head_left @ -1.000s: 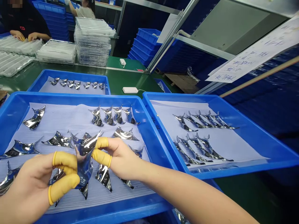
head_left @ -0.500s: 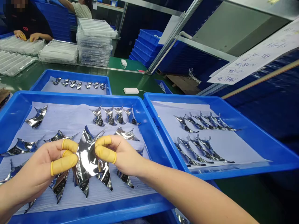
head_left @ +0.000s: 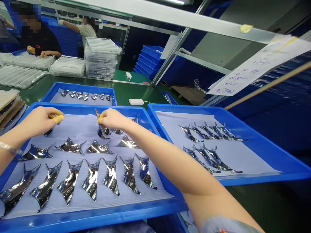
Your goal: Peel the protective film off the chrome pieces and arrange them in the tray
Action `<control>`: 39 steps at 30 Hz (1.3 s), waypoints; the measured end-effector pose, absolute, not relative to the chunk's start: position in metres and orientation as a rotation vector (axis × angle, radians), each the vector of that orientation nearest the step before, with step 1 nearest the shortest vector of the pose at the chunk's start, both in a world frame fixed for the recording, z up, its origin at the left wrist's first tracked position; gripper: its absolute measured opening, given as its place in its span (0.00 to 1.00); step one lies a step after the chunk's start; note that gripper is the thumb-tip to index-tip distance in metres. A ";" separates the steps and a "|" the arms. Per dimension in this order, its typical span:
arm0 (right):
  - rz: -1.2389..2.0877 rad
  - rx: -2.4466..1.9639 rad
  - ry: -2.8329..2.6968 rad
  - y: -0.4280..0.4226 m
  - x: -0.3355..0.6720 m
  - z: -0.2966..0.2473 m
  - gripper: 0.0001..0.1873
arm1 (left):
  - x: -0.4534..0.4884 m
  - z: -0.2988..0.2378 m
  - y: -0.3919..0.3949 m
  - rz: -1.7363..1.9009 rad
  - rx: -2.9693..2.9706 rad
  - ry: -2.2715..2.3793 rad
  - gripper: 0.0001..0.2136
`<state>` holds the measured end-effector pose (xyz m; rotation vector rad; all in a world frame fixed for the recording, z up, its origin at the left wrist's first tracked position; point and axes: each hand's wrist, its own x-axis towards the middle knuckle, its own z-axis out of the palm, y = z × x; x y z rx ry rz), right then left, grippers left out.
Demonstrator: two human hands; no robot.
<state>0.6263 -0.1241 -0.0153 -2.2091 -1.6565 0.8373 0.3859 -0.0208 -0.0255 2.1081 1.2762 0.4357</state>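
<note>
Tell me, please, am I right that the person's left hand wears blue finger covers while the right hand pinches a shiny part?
Not quite: the head view shows yellow finger covers on the left hand; the right hand does pinch a shiny part.

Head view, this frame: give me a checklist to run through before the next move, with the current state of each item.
1. Right hand has a shiny part: ok, pinched between thumb and finger.
2. Held part clear of the pieces around it: cannot tell, the hand hides too much.
3. Left hand free: cannot tell; its fingertips are close together, with no part visible between them.
4. Back row visible: not ok, the hands and right forearm cover much of it.
5. Middle row visible: ok, four parts.
6. Both hands away from the right tray: ok, they are over the near left tray.
</note>
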 end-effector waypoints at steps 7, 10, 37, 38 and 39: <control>0.742 -2.531 -1.750 -0.061 0.590 -0.044 0.15 | 0.395 -0.050 0.034 -0.072 2.374 1.692 0.14; 0.686 -2.576 -1.769 -0.060 0.589 -0.048 0.18 | 0.401 -0.065 0.045 -0.203 2.402 1.736 0.15; 1.086 -1.173 -1.734 -0.250 0.592 -0.024 0.06 | 0.397 -0.020 -0.134 0.604 1.396 0.748 0.15; 1.072 -1.142 -1.724 -0.253 0.590 -0.026 0.05 | 0.398 -0.021 -0.137 0.603 1.342 0.739 0.15; 1.043 -1.128 -1.724 -0.255 0.588 -0.028 0.05 | 0.399 -0.023 -0.140 0.598 1.298 0.729 0.15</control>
